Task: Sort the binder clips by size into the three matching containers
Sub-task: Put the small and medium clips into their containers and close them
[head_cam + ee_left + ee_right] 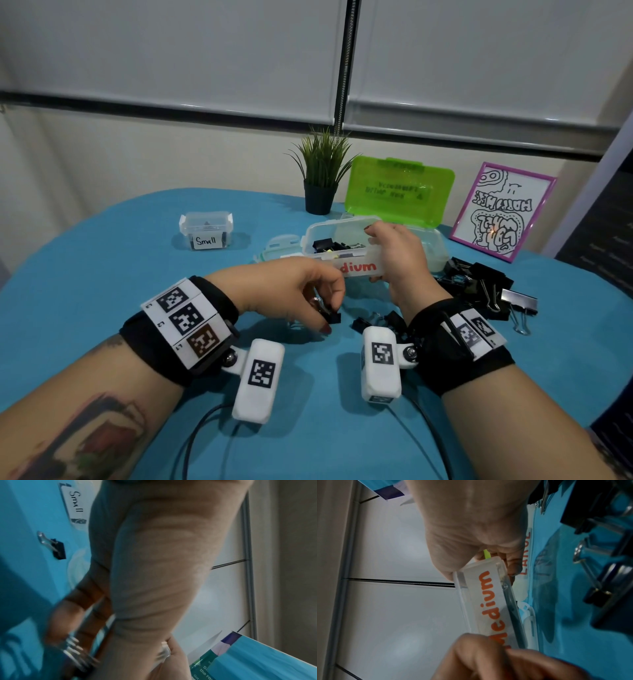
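Observation:
My left hand (pixel 329 318) reaches down over the blue table and pinches a small black binder clip (pixel 334 317) between thumb and fingertips. Its blurred wrist view shows silver wire handles (pixel 73 647) among the curled fingers. My right hand (pixel 373 253) grips the clear open box labelled "Medium" (pixel 356 267) by its right end and holds it tilted above the table; black clips (pixel 325 245) lie inside. The same box (pixel 489 601) fills the right wrist view. Two or three loose small clips (pixel 362 323) lie just right of my left hand.
A closed clear box labelled "Small" (pixel 205 230) stands at the back left. Behind my right hand is the "Large" box with its green lid (pixel 399 192) up. A pile of large black clips (pixel 479 287) lies at the right. A potted plant (pixel 320 174) and a framed drawing (pixel 500 212) stand at the back.

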`<state>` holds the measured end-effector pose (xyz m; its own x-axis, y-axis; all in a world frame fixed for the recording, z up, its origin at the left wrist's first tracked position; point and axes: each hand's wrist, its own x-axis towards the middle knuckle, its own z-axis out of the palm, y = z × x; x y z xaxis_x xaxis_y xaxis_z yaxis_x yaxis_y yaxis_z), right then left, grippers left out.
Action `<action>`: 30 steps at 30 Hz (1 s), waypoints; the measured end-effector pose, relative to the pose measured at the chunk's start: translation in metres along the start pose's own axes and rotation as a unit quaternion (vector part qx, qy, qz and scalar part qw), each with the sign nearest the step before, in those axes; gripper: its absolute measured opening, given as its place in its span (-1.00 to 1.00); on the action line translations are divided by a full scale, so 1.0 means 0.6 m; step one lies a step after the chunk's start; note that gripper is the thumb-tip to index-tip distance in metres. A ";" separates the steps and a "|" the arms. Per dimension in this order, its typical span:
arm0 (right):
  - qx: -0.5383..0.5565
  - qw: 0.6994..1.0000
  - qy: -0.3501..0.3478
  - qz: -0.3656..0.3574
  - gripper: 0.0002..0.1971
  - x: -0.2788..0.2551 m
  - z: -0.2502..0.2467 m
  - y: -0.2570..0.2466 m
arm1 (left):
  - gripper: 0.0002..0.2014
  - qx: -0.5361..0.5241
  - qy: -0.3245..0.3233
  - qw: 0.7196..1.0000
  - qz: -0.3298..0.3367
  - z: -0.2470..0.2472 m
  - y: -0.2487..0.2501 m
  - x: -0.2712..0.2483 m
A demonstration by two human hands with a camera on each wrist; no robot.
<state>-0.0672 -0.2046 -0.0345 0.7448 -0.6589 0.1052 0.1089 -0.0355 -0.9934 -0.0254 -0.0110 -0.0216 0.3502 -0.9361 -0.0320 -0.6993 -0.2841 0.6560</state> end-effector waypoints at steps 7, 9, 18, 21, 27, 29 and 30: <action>0.020 0.998 -0.062 0.006 -0.70 -0.005 0.009 0.000 | -0.73 -0.192 0.271 0.936 0.114 -0.040 0.015 -0.010; 0.021 0.996 -0.091 0.010 -0.62 -0.008 0.011 0.000 | -0.73 -0.152 0.333 0.925 0.102 -0.044 0.009 -0.007; 0.029 0.987 -0.154 0.026 -0.57 -0.022 0.010 -0.007 | -0.40 -0.060 0.285 0.956 -0.021 -0.039 -0.006 -0.006; 0.007 0.987 -0.157 0.031 -0.58 -0.032 0.004 -0.017 | -0.19 -0.097 0.210 0.972 -0.033 -0.028 -0.013 -0.004; -0.142 0.969 -0.200 0.040 -0.69 -0.063 -0.049 -0.060 | -0.30 -0.111 0.223 0.968 -0.020 -0.016 -0.017 0.008; -0.248 0.949 -0.193 0.024 -0.60 -0.078 -0.084 -0.076 | -0.30 -0.098 0.224 0.969 -0.024 -0.016 -0.016 0.008; -0.295 0.936 -0.192 0.024 -0.54 -0.084 -0.103 -0.081 | -0.29 -0.087 0.219 0.971 -0.030 -0.016 -0.016 0.007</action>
<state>-0.1506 -0.2159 0.0057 0.9337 -0.3554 -0.0438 -0.2280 -0.4955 -0.8381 -0.0112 -0.0104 -0.0210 0.6461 -0.7293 0.2249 -0.5669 -0.2613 0.7813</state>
